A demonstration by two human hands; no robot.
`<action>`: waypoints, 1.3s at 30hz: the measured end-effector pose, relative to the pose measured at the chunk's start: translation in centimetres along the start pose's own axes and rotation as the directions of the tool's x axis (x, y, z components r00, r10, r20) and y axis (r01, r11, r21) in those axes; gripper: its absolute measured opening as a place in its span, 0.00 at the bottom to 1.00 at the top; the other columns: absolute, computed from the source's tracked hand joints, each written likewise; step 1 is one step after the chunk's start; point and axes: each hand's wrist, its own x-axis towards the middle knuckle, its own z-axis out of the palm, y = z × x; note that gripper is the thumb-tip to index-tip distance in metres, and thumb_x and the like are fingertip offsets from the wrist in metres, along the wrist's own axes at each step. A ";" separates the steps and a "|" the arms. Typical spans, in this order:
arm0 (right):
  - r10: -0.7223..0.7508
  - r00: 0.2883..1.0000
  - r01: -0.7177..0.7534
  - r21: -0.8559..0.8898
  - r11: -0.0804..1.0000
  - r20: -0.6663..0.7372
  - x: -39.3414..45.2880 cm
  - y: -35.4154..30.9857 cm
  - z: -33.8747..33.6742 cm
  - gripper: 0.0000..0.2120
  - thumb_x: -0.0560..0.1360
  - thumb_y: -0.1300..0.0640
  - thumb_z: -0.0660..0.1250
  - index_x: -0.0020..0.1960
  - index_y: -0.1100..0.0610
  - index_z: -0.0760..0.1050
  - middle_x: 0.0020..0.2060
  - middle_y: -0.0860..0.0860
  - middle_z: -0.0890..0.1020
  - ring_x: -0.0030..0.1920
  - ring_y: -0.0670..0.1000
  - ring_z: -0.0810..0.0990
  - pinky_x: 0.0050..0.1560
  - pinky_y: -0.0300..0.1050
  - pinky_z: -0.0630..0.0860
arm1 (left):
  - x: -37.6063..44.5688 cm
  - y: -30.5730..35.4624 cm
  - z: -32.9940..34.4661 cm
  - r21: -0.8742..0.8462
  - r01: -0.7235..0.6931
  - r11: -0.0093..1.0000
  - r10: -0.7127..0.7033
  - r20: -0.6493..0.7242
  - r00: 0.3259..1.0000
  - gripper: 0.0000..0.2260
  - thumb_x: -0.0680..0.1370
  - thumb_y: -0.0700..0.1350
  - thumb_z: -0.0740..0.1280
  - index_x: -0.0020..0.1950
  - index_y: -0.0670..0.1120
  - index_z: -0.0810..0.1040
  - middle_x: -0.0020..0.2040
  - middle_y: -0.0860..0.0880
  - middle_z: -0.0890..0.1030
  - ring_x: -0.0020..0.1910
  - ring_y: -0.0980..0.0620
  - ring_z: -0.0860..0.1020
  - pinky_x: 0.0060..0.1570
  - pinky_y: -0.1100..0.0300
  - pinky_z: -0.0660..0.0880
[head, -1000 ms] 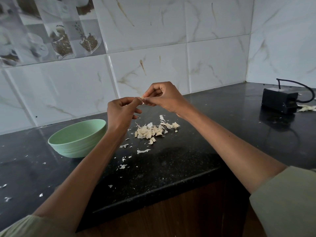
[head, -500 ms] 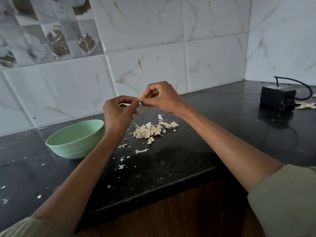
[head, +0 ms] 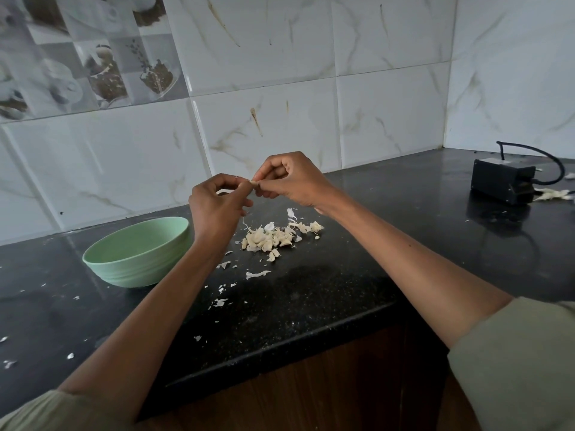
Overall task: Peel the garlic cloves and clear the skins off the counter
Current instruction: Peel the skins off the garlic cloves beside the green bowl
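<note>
Holding a garlic clove (head: 253,182) above the black counter (head: 357,269) at the centre of the frame, we pinch it from both sides: the left hand (head: 216,206) has its fingers curled with thumb and forefinger closed on one end, and the right hand (head: 291,181) is curled the same way, fingertips nipping the other end. Little of the clove shows between our fingertips, so we cannot tell how much skin is still on it. Below the hands, slightly to the right, a pile of garlic cloves (head: 273,237) lies on the counter, mixed with pale scraps. Loose skins (head: 257,274) trail from the pile toward the lower left of the frame and the counter's front edge. A light green bowl (head: 137,253) stands left of centre, just beside our left wrist. At the far right sits a small black box (head: 499,185) with a cord, in front of the marbled wall tiles (head: 311,73).
</note>
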 end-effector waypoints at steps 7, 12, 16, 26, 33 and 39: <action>0.047 0.999 -0.049 0.115 0.992 0.017 0.1 0.2 -0.2 0.06 0.79 0.63 0.73 0.55 0.64 0.83 0.44 0.59 0.88 0.47 0.54 0.88 0.50 0.44 0.84 | 0.5 -0.2 0.0 -0.233 0.215 0.948 -0.193 0.116 0.974 0.05 0.80 0.40 0.72 0.51 0.39 0.85 0.44 0.47 0.86 0.38 0.53 0.83 0.35 0.63 0.77; 0.117 0.993 -0.119 0.256 0.959 0.025 0.1 0.0 -0.5 0.09 0.79 0.61 0.74 0.58 0.63 0.83 0.47 0.58 0.88 0.46 0.49 0.86 0.49 0.41 0.82 | 0.7 -0.2 0.0 -0.279 0.251 0.927 -0.223 0.128 0.966 0.06 0.80 0.42 0.72 0.52 0.41 0.84 0.44 0.48 0.85 0.38 0.54 0.83 0.35 0.64 0.76; 0.185 0.983 -0.181 0.298 0.937 0.012 0.3 0.0 -0.9 0.11 0.79 0.58 0.74 0.59 0.60 0.83 0.48 0.55 0.88 0.45 0.47 0.84 0.48 0.39 0.81 | 0.4 0.1 -0.1 -0.206 0.220 0.953 -0.196 0.133 0.972 0.07 0.81 0.42 0.70 0.54 0.40 0.84 0.46 0.48 0.86 0.37 0.54 0.83 0.34 0.64 0.76; 0.250 0.968 -0.242 0.266 0.933 0.004 0.4 0.3 -1.3 0.11 0.79 0.53 0.75 0.59 0.57 0.84 0.50 0.52 0.88 0.46 0.45 0.83 0.49 0.39 0.80 | 0.0 -0.3 0.1 0.113 -0.033 0.993 0.005 0.243 0.970 0.09 0.79 0.49 0.76 0.49 0.42 0.85 0.45 0.48 0.87 0.38 0.50 0.86 0.34 0.60 0.78; 0.246 0.969 -0.240 0.228 0.944 0.003 0.4 0.4 -1.3 0.11 0.78 0.53 0.75 0.58 0.57 0.84 0.50 0.53 0.88 0.45 0.45 0.83 0.49 0.40 0.79 | 0.1 -0.4 0.0 0.135 -0.148 0.980 0.086 0.385 0.919 0.02 0.81 0.40 0.73 0.52 0.45 0.86 0.43 0.45 0.87 0.38 0.50 0.85 0.34 0.61 0.78; 0.235 0.972 -0.235 0.168 0.957 0.024 0.3 0.3 -1.0 0.11 0.79 0.52 0.75 0.57 0.56 0.84 0.49 0.52 0.88 0.46 0.45 0.83 0.51 0.42 0.80 | 0.4 -0.7 -0.1 0.274 -0.157 0.949 0.050 0.361 0.931 0.13 0.79 0.36 0.64 0.43 0.47 0.86 0.43 0.48 0.87 0.43 0.45 0.85 0.44 0.49 0.83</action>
